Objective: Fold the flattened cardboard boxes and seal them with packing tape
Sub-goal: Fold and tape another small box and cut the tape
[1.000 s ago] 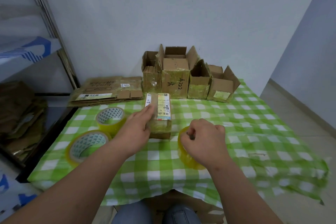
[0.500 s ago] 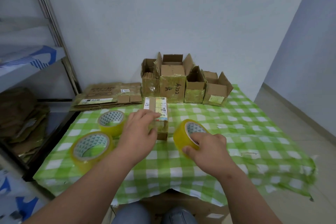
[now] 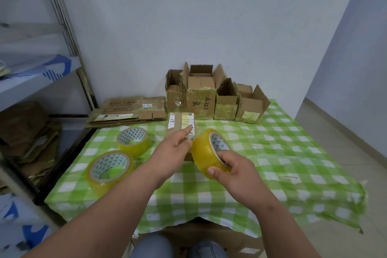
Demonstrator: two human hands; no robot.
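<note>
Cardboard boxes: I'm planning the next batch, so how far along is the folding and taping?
Done: four boxes stand folded by the wall, bottoms taped, tops open. In hand: the right hand grips a tape roll beside a small labelled box, where the left hand extends its fingers. Left: a stack of flattened boxes remains. Two spare rolls lie on the tablecloth.

Small labelled box point(image 3: 181, 124) on table centre; yellow tape roll point(image 3: 206, 152) tilted, lifted beside it.
</note>
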